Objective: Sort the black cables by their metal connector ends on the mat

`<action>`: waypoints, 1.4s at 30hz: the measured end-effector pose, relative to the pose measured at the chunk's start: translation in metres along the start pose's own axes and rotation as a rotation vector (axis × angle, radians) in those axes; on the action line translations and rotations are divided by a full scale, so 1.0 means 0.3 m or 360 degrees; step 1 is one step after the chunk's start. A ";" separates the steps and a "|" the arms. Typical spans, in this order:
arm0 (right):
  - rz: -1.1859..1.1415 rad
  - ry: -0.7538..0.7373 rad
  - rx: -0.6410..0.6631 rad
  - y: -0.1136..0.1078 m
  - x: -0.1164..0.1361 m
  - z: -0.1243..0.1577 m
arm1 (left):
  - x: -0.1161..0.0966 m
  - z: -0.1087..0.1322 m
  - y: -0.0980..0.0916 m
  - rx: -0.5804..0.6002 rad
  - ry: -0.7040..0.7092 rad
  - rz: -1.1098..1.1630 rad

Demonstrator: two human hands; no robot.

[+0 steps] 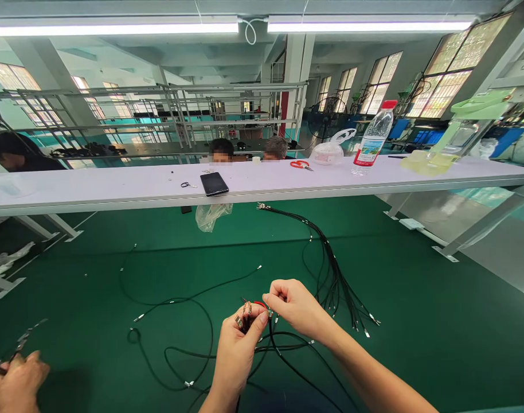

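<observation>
Black wires (pixel 333 267) with metal terminals (pixel 366 333) lie in loose loops and a fanned bundle on the green desk (pixel 417 287), running under both hands. The left grip (pixel 238 350) is clamped on a cluster of wire ends, and the right grip (pixel 294 307) pinches a terminal just beside it, fingertips together. Another person's hand (pixel 15 381) at lower left holds similar ends. On the white desk (pixel 94 186) beyond stand a capped plastic bottle (pixel 374 137), its fill level hard to judge, and a cloudy plastic bag (pixel 326 154) with contents that cannot be made out, near red-handled scissors (pixel 300 165) and a phone (pixel 214 183). A clear bag (pixel 212 217) hangs below the white desk's edge.
</observation>
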State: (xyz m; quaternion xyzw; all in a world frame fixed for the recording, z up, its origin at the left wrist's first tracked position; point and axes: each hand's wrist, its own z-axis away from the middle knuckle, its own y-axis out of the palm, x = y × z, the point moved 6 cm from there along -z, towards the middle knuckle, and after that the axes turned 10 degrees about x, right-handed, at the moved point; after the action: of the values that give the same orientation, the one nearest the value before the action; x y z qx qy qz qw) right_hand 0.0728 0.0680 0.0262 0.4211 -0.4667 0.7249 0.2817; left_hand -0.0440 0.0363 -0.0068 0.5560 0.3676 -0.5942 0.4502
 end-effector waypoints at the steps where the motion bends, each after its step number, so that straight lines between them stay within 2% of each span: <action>1: 0.0003 0.0002 0.0006 0.002 -0.002 -0.002 | 0.003 0.000 -0.001 -0.0001 -0.0004 0.0011; 13: -0.0036 0.0038 0.0025 0.006 -0.013 -0.022 | 0.047 -0.001 -0.031 -0.0102 -0.0092 0.0075; 18: -0.0048 0.0037 0.0061 0.012 -0.012 -0.034 | 0.065 -0.004 -0.017 0.0005 -0.0181 0.0216; 21: -0.0032 0.0026 0.0075 0.017 -0.011 -0.039 | 0.079 -0.006 -0.010 0.0012 -0.0243 0.0170; 27: -0.0067 -0.0018 0.0116 0.021 -0.013 -0.044 | 0.090 0.008 -0.021 -0.0178 -0.0205 0.0294; 34: -0.0160 -0.0196 0.0172 0.027 -0.004 -0.014 | 0.096 0.022 -0.029 -0.0352 -0.0180 0.0657; 42: -0.0167 -0.0351 0.0157 0.021 0.013 0.020 | 0.080 0.019 -0.021 -0.0320 -0.0202 0.0695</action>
State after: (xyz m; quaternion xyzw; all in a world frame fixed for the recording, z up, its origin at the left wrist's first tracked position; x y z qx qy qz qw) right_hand 0.0679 0.0601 0.0279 0.5353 -0.4360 0.6806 0.2452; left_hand -0.0513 0.0299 -0.0305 0.5361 0.2669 -0.4771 0.6432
